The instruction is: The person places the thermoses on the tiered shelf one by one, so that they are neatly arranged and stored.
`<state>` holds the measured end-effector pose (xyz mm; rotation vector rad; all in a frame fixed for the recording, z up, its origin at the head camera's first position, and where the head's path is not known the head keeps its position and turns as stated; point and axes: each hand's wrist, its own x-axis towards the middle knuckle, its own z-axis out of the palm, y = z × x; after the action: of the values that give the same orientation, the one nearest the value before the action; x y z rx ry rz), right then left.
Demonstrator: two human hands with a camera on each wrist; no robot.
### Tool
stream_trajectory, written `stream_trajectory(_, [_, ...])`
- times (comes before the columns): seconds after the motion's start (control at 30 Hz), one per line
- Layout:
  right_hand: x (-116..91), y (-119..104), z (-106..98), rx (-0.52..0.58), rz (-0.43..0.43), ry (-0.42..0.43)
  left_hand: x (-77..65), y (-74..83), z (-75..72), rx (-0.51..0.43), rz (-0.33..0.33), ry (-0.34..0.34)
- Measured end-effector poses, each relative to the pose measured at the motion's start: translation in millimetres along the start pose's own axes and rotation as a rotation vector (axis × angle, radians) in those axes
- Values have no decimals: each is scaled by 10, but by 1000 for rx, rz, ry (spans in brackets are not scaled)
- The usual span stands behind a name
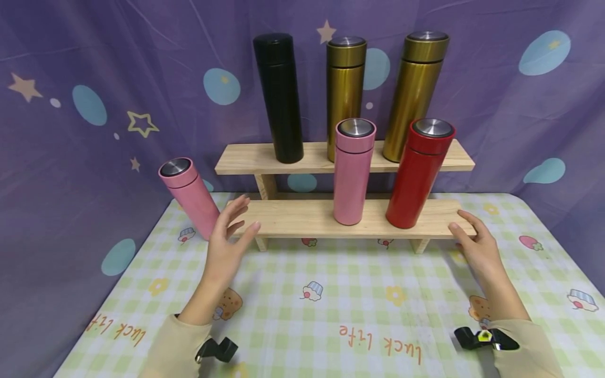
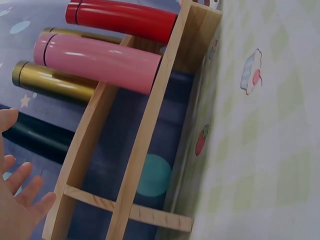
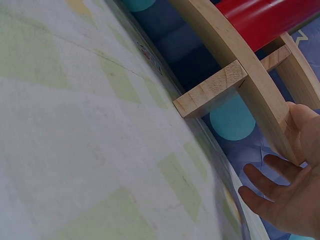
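My left hand (image 1: 224,241) is at the left end of the lower tier of a two-tier wooden shelf (image 1: 288,218), its fingers spread and holding nothing. Just left of it, a pink thermos flask (image 1: 196,202) stands on the tablecloth. At the opposite end, my right hand (image 1: 479,247) touches the shelf's end with thumb and forefinger; in the right wrist view its other fingers (image 3: 265,187) are spread loosely below the board. On the lower tier are another pink flask (image 1: 353,178) and a red flask (image 1: 418,178). The upper tier bears a black flask (image 1: 279,100) and two gold flasks (image 1: 347,89).
A green-and-white checked tablecloth (image 1: 331,294) with printed cupcakes and lettering covers the table in front of the shelf. Behind it hangs a purple curtain (image 1: 156,47) with stars and blue ovals. Dark straps sit on both sleeves.
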<state>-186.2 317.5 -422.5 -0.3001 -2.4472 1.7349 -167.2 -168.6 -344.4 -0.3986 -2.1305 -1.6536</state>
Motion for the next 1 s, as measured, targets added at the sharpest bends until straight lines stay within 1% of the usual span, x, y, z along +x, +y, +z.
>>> stream_trajectory(0.23, [-5,-5,-2,3,-9,3,-62,-70,-136,34,-5,30])
stream_trajectory(0.57, [-15,-15,-5,-5,-16,2,-186,-176,-357,102,-90,90])
stream_trajectory(0.67, [-11,-10,-5,-11,-17,4,-209,-211,-433,113,-100,109])
stream_trajectory(0.83, [6,2,-2,-5,-13,8,-233,-266,-541,147,-88,140])
stream_trajectory(1.0, [18,4,3,6,-6,11,-259,-288,-608,170,-128,160])
